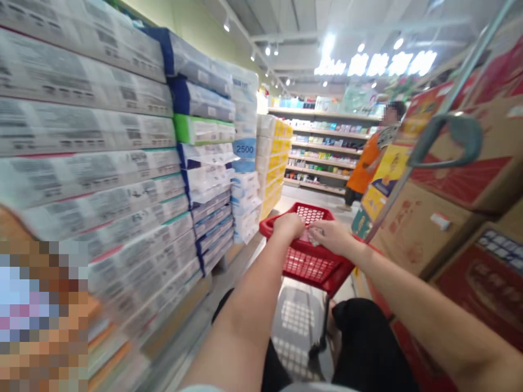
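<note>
A red plastic shopping cart point(312, 267) with a mesh basket stands right in front of me, with a grey slatted lower tray point(296, 316) beneath it. My left hand point(289, 225) is wrapped round the cart's handle bar at its left part. My right hand point(332, 236) lies over the bar just to the right, its fingers bent toward the middle. A small greyish patch shows under those fingertips, too blurred to name. What I see of the basket's inside holds no goods, though my hands hide part of it.
Tall stacks of wrapped paper packs point(134, 163) line the left side. Cardboard cartons point(412, 228) and a slanted pole with a grey loop handle point(447, 141) stand close on the right. Ahead are stocked shelves point(327, 133) and a person in an orange vest point(363, 163).
</note>
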Available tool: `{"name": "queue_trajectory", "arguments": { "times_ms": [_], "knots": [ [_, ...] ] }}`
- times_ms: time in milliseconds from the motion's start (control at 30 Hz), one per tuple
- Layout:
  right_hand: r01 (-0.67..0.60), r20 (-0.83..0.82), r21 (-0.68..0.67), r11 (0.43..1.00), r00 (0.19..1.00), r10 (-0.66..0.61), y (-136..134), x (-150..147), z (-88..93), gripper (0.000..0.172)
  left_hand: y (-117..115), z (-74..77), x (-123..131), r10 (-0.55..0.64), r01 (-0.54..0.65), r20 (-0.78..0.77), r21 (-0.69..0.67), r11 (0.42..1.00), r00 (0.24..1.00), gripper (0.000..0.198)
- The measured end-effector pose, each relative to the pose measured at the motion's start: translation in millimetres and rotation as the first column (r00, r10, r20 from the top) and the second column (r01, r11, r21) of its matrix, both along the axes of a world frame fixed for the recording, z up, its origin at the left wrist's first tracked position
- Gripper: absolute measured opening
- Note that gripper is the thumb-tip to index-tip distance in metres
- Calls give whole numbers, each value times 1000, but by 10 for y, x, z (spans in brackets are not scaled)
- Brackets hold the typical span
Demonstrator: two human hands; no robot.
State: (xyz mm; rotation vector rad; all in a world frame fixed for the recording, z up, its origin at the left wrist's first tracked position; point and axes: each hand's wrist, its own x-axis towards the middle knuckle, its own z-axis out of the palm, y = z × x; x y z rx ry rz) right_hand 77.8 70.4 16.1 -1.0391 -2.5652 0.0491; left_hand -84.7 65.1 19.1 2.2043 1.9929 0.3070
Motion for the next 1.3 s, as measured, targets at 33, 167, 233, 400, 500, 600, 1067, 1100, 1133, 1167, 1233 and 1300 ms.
{"name": "queue_trajectory", "arguments": {
  "times_ms": [33,167,233,400,500,600,1067,1100,1133,1167,1233,1300],
  "knots": [
    [-23,-10,18,1000,1000,23,3,-20,-10,30,19,-13,6,-29,31,-73,30,999,997,38],
    [105,253,43,994,961,-112,167,-41,-39,34,70,-48,25,77,-74,-46,57,996,996,48],
    [95,382,81,992,917,-118,225,-46,-30,27,64,-50,21,142,-142,5,52,988,990,50],
    [60,133,40,997,989,-65,101,-22,-33,31,53,-51,-4,183,-184,23,66,981,983,48],
    [-10,70,68,998,998,6,53,-1,-48,31,71,-56,-4,187,-189,36,60,980,982,48],
    [64,238,85,994,968,-83,141,-28,-36,35,71,-50,13,218,-221,61,50,974,974,48],
    [25,198,82,996,979,-41,199,-7,-80,31,83,-43,18,194,-193,-21,57,980,981,50],
    [34,267,96,995,962,-58,226,-13,-72,29,84,-48,23,199,-198,-19,58,978,980,49],
    [35,299,104,994,952,-65,244,-18,-68,28,85,-51,25,203,-202,-17,60,978,979,49],
    [43,299,104,994,951,-73,247,-20,-69,28,83,-52,24,206,-205,-16,59,977,978,49],
    [55,193,81,995,979,-70,215,-12,-85,33,78,-52,15,210,-209,-15,63,976,977,49],
    [-8,28,68,998,1000,6,160,6,-107,33,71,-48,6,207,-206,-13,64,976,978,49]
  ]
}}
